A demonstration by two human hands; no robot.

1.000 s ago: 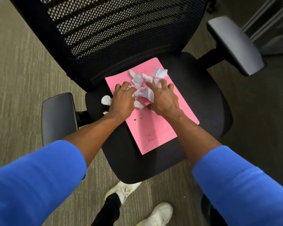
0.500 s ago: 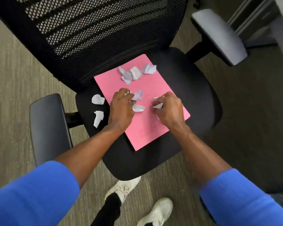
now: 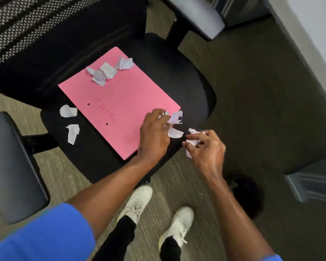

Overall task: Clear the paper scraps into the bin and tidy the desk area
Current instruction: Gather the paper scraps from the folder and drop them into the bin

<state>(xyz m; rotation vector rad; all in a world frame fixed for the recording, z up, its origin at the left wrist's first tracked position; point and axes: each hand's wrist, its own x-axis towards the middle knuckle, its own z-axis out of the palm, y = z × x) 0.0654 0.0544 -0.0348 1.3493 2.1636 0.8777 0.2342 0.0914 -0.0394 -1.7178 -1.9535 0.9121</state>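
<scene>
A pink folder (image 3: 119, 102) lies on the black seat of an office chair (image 3: 192, 85). Three white paper scraps (image 3: 107, 72) sit bunched at its far end. Two more scraps (image 3: 68, 111) lie on the seat left of the folder. My left hand (image 3: 154, 134) is at the folder's near right corner, fingers closed on white scraps (image 3: 175, 117); one scrap (image 3: 175, 133) shows just below them. My right hand (image 3: 205, 146) hovers off the seat's right edge, pinching crumpled scraps (image 3: 193, 142). No bin is in view.
The chair's mesh back (image 3: 55, 25) rises at the far side, with armrests at left (image 3: 9, 166) and far right (image 3: 198, 14). My two white shoes (image 3: 139, 202) stand on the carpet below the seat. A grey cabinet corner (image 3: 312, 185) sits at right.
Both hands have drawn back from the middle of the folder toward its near right corner, carrying scraps. The right hand has left the seat. The view has swung to the right.
</scene>
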